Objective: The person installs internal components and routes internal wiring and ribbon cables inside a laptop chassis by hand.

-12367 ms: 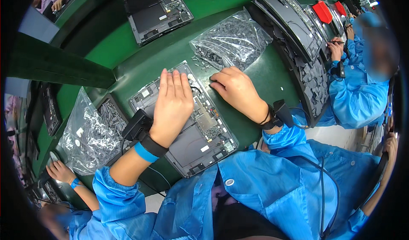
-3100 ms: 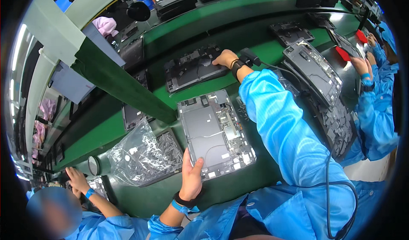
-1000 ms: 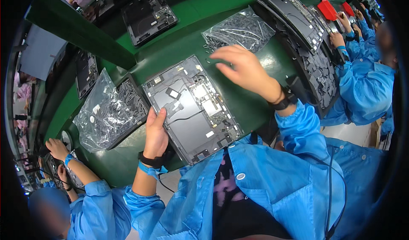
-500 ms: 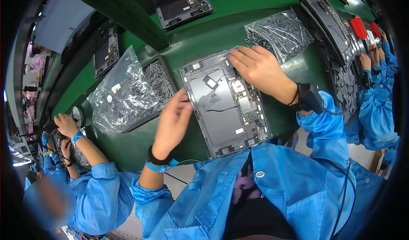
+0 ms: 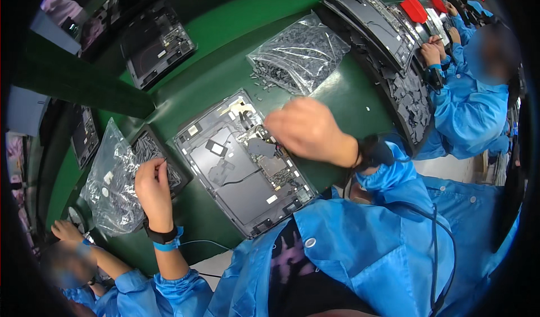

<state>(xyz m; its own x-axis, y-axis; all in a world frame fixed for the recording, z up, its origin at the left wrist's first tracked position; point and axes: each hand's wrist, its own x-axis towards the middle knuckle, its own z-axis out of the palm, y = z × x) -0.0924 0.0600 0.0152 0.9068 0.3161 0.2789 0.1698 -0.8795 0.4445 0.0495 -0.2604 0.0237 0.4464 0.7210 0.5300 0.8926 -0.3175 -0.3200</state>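
An open laptop chassis lies on the green bench in front of me, its circuit board along the right half. A dark grey flat piece rests on the board. My left hand is over a dark tray of small grey strips, left of the chassis. Its fingertips are pinched together, and whatever is between them is hidden. Motion smears my right hand above the right edge of the chassis. Its fingers look curled, but I cannot make out whether they hold anything.
A clear bag partly covers the tray. Another bag of small dark pieces lies beyond the chassis, some spilled. At right stand stacked chassis and a box of grey sheets. Co-workers sit on both sides. A green post rises at left.
My left hand has moved from the chassis's left edge to the tray. My right hand has left the top corner and come nearer. A dark grey piece now shows on the board. The view has turned.
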